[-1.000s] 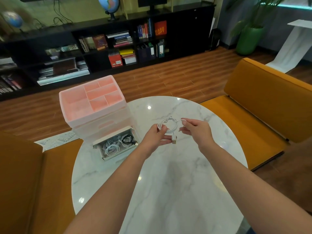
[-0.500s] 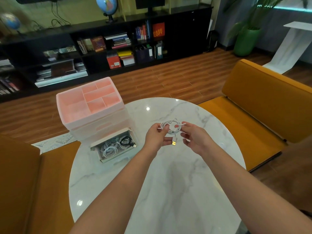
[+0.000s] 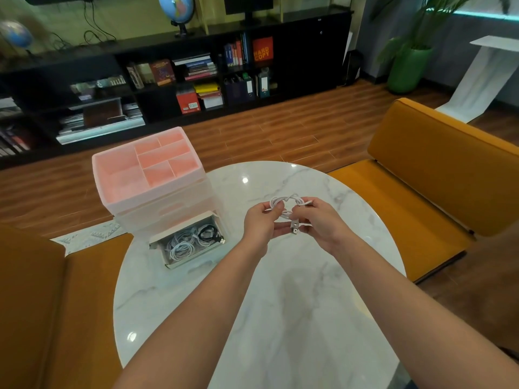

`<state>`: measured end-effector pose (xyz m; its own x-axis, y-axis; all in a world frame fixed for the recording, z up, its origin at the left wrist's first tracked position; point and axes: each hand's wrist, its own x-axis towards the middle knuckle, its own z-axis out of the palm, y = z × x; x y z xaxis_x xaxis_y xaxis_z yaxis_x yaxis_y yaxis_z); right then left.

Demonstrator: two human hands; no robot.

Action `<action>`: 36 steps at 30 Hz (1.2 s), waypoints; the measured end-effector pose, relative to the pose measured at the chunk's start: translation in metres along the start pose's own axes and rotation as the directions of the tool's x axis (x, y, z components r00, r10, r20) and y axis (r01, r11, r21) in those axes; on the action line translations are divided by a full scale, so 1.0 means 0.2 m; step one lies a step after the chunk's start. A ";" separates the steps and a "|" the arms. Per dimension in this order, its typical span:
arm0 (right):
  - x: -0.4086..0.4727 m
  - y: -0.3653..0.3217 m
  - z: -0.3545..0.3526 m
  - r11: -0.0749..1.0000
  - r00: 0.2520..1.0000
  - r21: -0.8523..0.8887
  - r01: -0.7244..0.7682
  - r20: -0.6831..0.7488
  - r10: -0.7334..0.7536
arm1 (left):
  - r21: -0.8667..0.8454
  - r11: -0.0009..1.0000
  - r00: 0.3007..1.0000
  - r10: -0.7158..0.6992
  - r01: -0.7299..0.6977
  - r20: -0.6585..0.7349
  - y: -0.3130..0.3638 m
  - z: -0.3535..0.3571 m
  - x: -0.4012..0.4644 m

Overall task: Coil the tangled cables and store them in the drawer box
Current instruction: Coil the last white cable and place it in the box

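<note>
2 forearms reached up from 6 o'clock over the bare near half of the round marble counter, meeting just past its centre. There the left hand and the right hand both pinched 1 small white cable, held above the counter rather than lying on it: the left fingers were curled round the bundle's left side, the right fingers pinched its right side, and the loops arched between the 2 hands. Its metal USB plug hung loose below the loops, between the thumbs. The cable looked light, thin and limp, likely springy enough to unwind if let go, so the coil probably needed pinching across all its turns at once, with the stiff plug end tucked in or gripped, not left dangling. At about 10 o'clock from the hands stood the translucent drawer box, its pink divided tray on top. Its lowest drawer was pulled out toward the near side and held several coiled white cables and 1 black cable, with room seemingly left at the front. By the look of it this was a late cable in the job. Orange seats flanked the counter at 3 and 9 o'clock; a dark bookshelf ran along 12 o'clock beyond wooden flooring.
</note>
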<state>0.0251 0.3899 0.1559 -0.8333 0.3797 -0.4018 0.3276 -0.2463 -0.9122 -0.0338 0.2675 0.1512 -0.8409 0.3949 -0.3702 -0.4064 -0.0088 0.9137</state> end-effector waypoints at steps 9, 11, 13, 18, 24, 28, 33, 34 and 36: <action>0.00 -0.04 0.00 0.977 0.989 -0.210 0.032 -0.137 -0.062 | 0.070 0.997 0.999 -0.034 0.033 0.019 -0.02 0.01 0.01; 0.00 -0.04 0.01 0.953 0.983 -0.301 0.032 -0.162 -0.084 | 0.255 0.967 0.997 0.000 -0.019 0.073 0.00 0.01 0.01; 0.00 -0.05 0.02 0.932 0.981 -0.360 0.029 -0.167 -0.095 | 0.375 0.926 0.992 -0.003 -0.046 0.130 0.02 0.01 0.01; -0.01 -0.07 0.03 0.900 0.977 -0.422 0.110 -0.121 -0.175 | 0.268 0.963 0.969 -0.094 0.031 0.228 0.05 -0.01 0.01; -0.04 -0.09 0.04 0.801 0.958 -0.566 0.197 -0.063 -0.281 | 0.369 0.927 0.990 0.013 -0.065 0.141 0.07 -0.02 0.01; -0.03 -0.07 0.07 0.802 0.932 -0.562 0.204 -0.138 -0.334 | 0.451 0.883 0.991 0.091 -0.125 0.097 0.07 0.00 0.01; -0.03 -0.05 0.09 0.820 0.901 -0.537 0.197 -0.231 -0.368 | 0.344 0.934 0.993 0.114 -0.094 -0.040 0.09 0.03 0.01; -0.03 -0.05 0.09 0.848 0.918 -0.497 0.184 -0.220 -0.328 | 0.325 0.941 0.991 0.116 -0.089 -0.064 0.09 0.03 0.01; -0.04 -0.05 0.07 0.925 0.964 -0.354 0.139 -0.164 -0.208 | 0.305 0.948 0.985 0.132 -0.093 -0.107 0.10 0.02 0.01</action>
<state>0.0228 0.3766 0.1691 -0.7989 0.5633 -0.2110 0.3445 0.1409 -0.9282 -0.0424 0.2727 0.1701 -0.9206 0.2892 -0.2625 -0.1976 0.2348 0.9517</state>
